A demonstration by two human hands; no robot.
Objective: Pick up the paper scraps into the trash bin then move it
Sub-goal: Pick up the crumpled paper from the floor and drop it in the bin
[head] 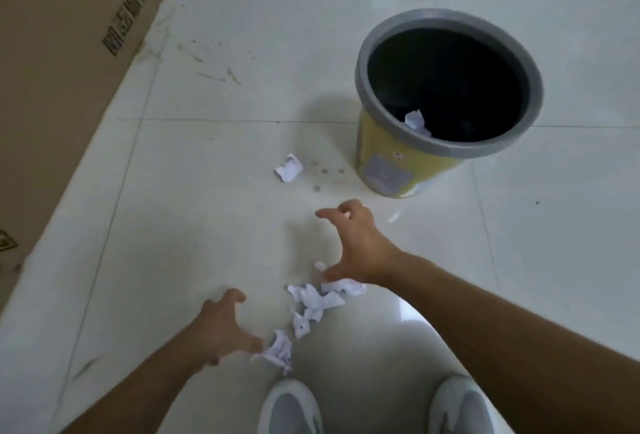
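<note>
White crumpled paper scraps (pixel 317 305) lie on the pale tiled floor (pixel 207 225) in the lower middle of the frame, one more scrap (pixel 288 167) higher up near the bin (pixel 446 156). The bin, yellow with a grey rim, stands upper right with a scrap inside (pixel 416 122). The left hand (pixel 225 326) and right hand (pixel 353 243) spread open beside the pile, holding nothing.

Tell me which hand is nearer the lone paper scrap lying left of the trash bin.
Right. The right hand is spread open just below and right of that scrap; the left hand is lower in the frame, open beside the crumpled scraps near the shoes.
</note>
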